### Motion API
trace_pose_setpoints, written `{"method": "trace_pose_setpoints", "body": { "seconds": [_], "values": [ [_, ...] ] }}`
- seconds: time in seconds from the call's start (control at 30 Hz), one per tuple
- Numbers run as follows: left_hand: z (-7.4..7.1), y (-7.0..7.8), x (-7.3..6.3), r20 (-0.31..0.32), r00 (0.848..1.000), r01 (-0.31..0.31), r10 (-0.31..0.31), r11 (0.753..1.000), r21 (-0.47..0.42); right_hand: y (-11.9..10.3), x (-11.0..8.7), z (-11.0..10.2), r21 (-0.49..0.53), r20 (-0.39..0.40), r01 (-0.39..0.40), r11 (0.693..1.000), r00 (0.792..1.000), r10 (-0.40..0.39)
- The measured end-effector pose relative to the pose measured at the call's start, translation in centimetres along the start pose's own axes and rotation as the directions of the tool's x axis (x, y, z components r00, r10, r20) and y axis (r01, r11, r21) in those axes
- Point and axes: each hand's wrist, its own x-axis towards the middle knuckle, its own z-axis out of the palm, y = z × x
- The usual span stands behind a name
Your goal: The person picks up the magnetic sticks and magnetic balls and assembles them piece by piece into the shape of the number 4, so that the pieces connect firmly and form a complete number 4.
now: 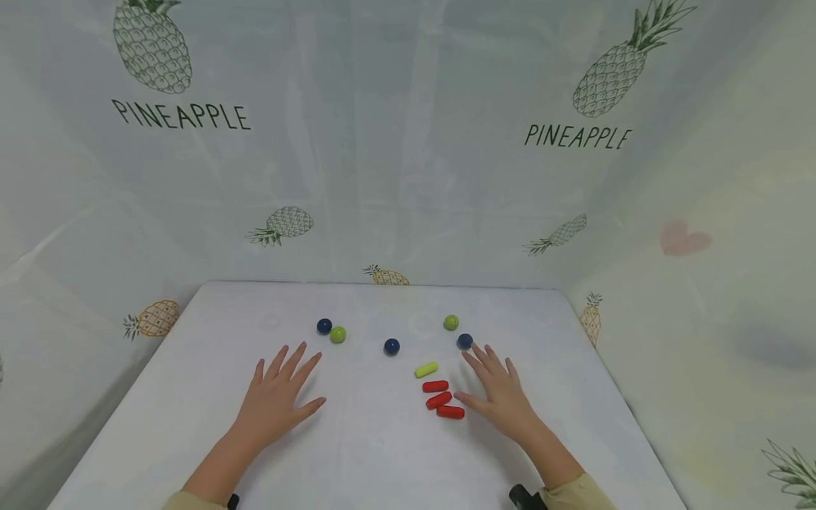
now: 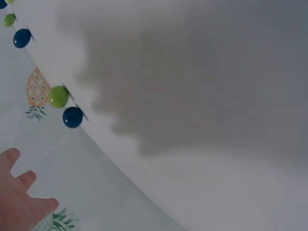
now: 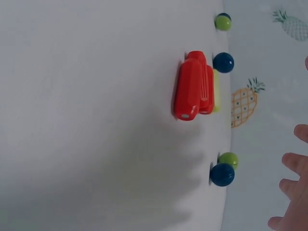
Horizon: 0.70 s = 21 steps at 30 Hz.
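Note:
My left hand (image 1: 275, 402) hovers over the left half of the white table with fingers spread, holding nothing. Beyond its fingertips, a dark blue ball (image 1: 324, 326) and a green ball (image 1: 338, 334) lie side by side. Over the right half, my right hand (image 1: 501, 398) is also spread and holds nothing. Left of its thumb lie three short red rods (image 3: 188, 89), close together, and a yellow-green rod (image 1: 426, 370). A blue ball (image 1: 465, 341) is by its fingertips, with a green ball (image 1: 451, 322) behind. Another blue ball (image 1: 392, 346) sits between the hands.
The white table (image 1: 357, 453) ends at a back edge against a pale curtain (image 1: 395, 142) printed with pineapples. The same cloth hangs at both sides. A dark strap piece (image 1: 525, 497) shows at the right wrist. Hand shadows fall on the tabletop.

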Motion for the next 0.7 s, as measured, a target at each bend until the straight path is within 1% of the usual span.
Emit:
{"method": "trace_pose_setpoints", "body": {
  "seconds": [0.13, 0.33, 0.53, 0.7],
  "values": [
    [0.3, 0.8, 0.7, -0.013, 1.0, -0.016, 0.015, 1.0, -0.001, -0.5, 0.7, 0.2, 0.023, 0.018, 0.017, 1.0, 1.0, -0.017],
    [0.9, 2.0, 1.6, 0.022, 0.999, -0.026, 0.027, 1.0, -0.01, -1.1, 1.6, 0.6, 0.071, 0.047, 0.022, 0.997, 0.999, -0.026],
    [1.5, 3.1, 2.6, 0.013, 0.999, -0.05, 0.051, 0.997, -0.065, -1.7, 2.6, 1.1, 0.141, 0.062, 0.017, 0.99, 0.998, -0.026],
    [1.7, 4.3, 3.3, 0.05, 0.998, -0.034, 0.04, 0.993, -0.112, -2.1, 3.2, 1.7, 0.178, 0.072, 0.011, 0.984, 0.997, -0.024]
  ]
}}
